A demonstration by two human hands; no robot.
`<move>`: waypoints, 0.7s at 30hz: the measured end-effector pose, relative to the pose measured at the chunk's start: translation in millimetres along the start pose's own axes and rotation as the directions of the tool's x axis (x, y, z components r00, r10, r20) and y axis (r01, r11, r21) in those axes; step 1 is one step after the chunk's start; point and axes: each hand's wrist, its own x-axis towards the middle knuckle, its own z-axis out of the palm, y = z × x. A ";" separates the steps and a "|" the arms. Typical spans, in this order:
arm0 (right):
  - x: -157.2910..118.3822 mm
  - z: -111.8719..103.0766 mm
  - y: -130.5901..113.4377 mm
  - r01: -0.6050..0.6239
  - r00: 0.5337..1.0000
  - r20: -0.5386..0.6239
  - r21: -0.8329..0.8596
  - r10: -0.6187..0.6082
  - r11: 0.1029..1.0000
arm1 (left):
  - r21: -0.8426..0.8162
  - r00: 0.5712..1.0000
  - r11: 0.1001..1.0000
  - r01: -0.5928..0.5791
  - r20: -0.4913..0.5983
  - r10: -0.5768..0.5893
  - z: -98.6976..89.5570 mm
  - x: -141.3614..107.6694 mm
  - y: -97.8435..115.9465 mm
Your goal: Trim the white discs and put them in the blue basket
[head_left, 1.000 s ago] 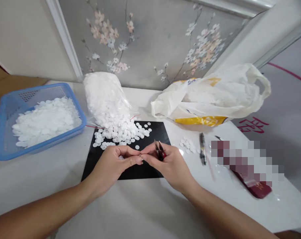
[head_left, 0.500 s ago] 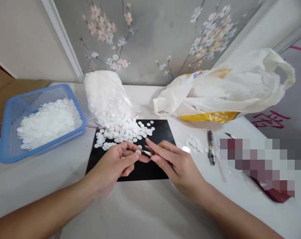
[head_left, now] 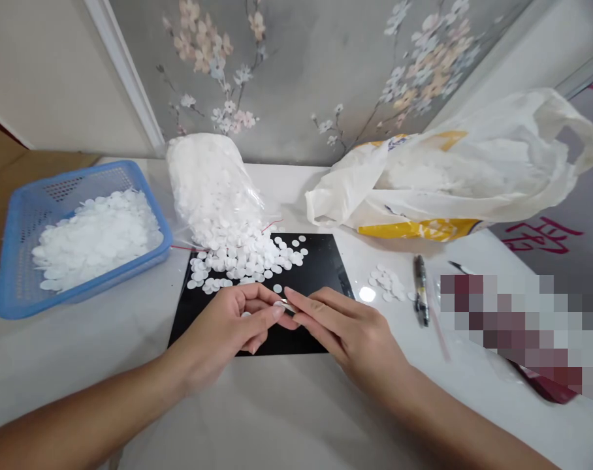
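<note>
Over the black board (head_left: 296, 343), my left hand (head_left: 238, 320) pinches a small white disc (head_left: 278, 305) between thumb and forefinger. My right hand (head_left: 350, 326) is closed on metal tweezers (head_left: 287, 306), whose tips meet the disc. Another white disc shows beneath my left fingers. Many loose white discs (head_left: 242, 254) spill onto the back of the board from a clear plastic bag (head_left: 208, 176).
A blue basket (head_left: 81, 297) of white pieces stands at the left. A white and yellow plastic bag (head_left: 424, 189) lies at the back right. Several discs (head_left: 387, 282) and a black marker (head_left: 421, 290) lie right of the board, near a blurred-out item.
The tweezers' tips were spread apart near my left fingers; now they are together at the disc. My hands have come slightly closer, and the view has shifted a little.
</note>
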 end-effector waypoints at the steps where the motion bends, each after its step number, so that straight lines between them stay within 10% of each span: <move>1: 0.3 0.2 -0.4 0.001 1.000 0.001 0.000 -0.001 1.000 | 0.006 1.000 1.000 -0.002 0.003 0.002 0.0 -0.4 0.1; 21: -0.3 -1.4 -3.5 0.011 0.999 0.040 -0.001 -0.011 1.000 | 0.129 0.999 0.991 -0.025 0.037 0.020 -0.4 -3.7 3.8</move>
